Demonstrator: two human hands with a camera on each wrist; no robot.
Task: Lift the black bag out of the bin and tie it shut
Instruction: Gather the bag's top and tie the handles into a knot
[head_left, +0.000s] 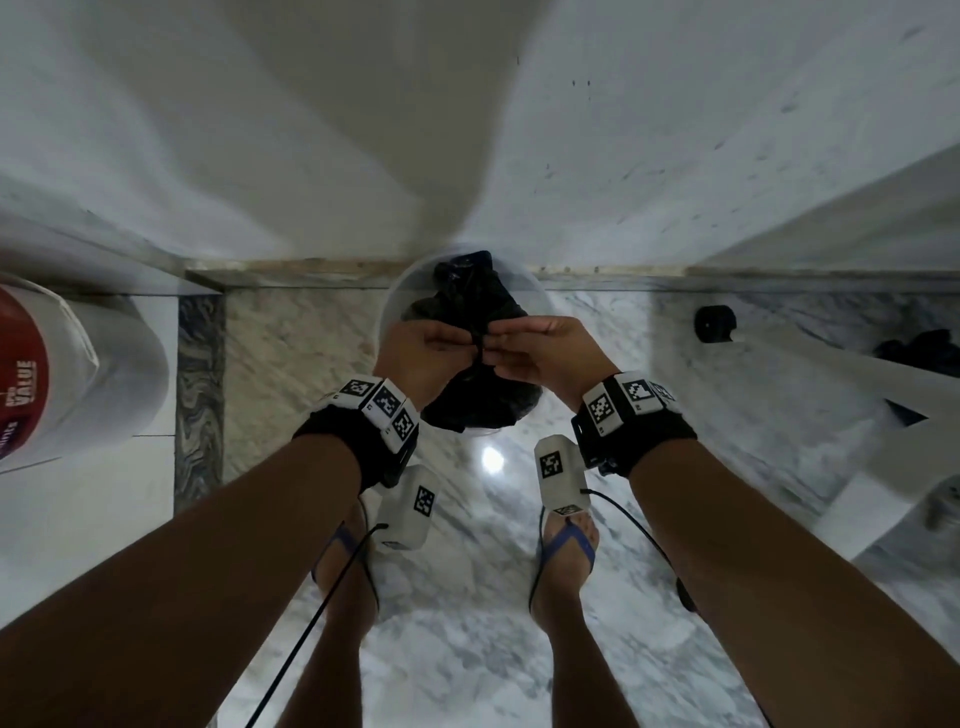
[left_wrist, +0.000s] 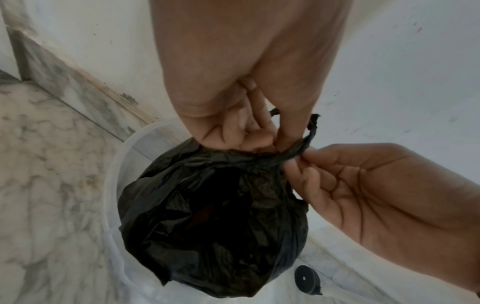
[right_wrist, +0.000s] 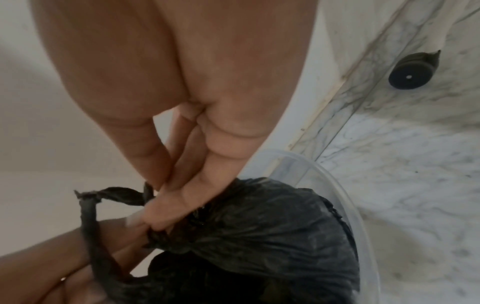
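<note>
Feet: in blue flip-flops (head_left: 566, 540) on the grey-veined marble floor (head_left: 467, 649).
Left hand (head_left: 421, 353): fingers curled, pinching the twisted neck of the crinkled black plastic bag (left_wrist: 215, 216).
Right hand (head_left: 545, 353): fingertips pinching a twisted strip of the same neck.
Bag: held just above the translucent round plastic bin (left_wrist: 111, 185), lower part inside its rim.
Bin: against the white wall (head_left: 675, 130).
Beyond: small black round disc (head_left: 716, 324) on the floor.
</note>
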